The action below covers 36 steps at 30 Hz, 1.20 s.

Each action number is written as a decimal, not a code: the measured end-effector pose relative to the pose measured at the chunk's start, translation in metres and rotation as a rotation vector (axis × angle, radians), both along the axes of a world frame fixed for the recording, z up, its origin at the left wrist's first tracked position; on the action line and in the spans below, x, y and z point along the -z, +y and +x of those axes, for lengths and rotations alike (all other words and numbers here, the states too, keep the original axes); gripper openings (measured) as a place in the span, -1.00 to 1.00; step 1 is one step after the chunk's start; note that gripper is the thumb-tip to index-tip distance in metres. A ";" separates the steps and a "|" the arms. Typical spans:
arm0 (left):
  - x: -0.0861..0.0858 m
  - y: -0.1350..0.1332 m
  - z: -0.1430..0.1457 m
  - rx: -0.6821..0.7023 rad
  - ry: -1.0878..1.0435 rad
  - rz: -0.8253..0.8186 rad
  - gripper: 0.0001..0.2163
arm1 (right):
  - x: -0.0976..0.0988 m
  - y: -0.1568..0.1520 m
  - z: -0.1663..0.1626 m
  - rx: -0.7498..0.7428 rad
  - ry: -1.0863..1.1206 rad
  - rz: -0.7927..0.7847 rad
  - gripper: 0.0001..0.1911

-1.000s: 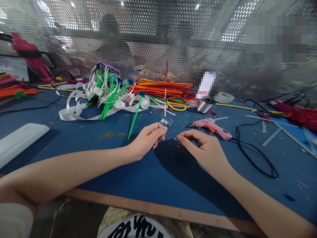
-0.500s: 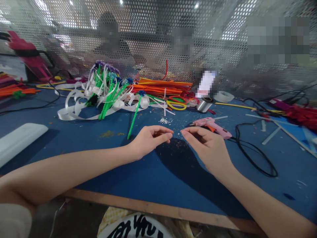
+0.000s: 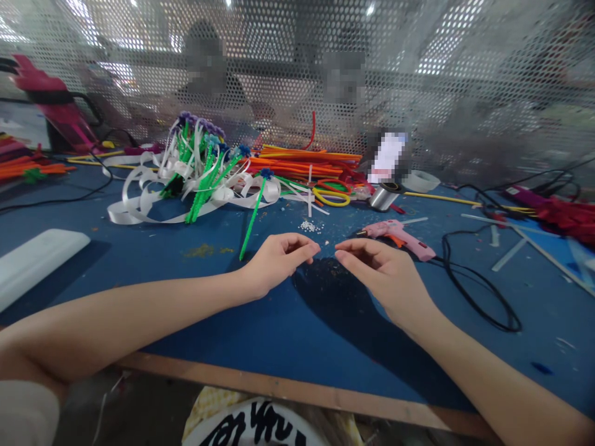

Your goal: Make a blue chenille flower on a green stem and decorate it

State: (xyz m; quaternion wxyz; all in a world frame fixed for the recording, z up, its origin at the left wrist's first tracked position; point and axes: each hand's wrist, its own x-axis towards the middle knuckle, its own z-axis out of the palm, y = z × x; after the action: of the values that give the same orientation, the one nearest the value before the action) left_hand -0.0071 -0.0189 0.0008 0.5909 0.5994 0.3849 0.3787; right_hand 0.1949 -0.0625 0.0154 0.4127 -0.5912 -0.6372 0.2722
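My left hand (image 3: 286, 257) is closed in a pinch, thumb against forefinger. What it holds, if anything, is too small to make out. Facing it across a narrow gap, my right hand (image 3: 374, 263) also has thumb and forefinger brought together, and nothing in that pinch can be made out either. Between the fingertips shows a tiny white bead (image 3: 326, 243); whether it lies on the table or hangs on a thin strand I cannot tell. Just beyond is a small heap of white beads (image 3: 307, 227). A green pipe-cleaner stem with a blue flower (image 3: 253, 217) lies beyond my left hand.
Beyond my right hand lies a pink glue gun (image 3: 395, 235) with a black cord (image 3: 488, 310). Further back are a wire spool (image 3: 383, 197), orange pipe cleaners (image 3: 302, 164) and pipe-cleaner flowers (image 3: 199, 192) with white ribbon (image 3: 123, 214). A white case (image 3: 44, 260) sits left.
Both hands have shifted slightly left, and the fingertip gap is about the same. The small white bead shows more plainly between them now.
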 end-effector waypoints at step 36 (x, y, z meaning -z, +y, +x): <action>0.001 -0.005 -0.002 0.003 0.104 0.330 -0.78 | 0.006 -0.008 -0.027 0.002 0.385 -0.176 -0.77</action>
State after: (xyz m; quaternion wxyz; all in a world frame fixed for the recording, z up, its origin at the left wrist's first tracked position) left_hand -0.0095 -0.0238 0.0001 0.4644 0.7077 0.3464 0.4043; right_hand 0.1683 -0.0707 0.0096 0.4741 -0.5627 -0.5196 0.4342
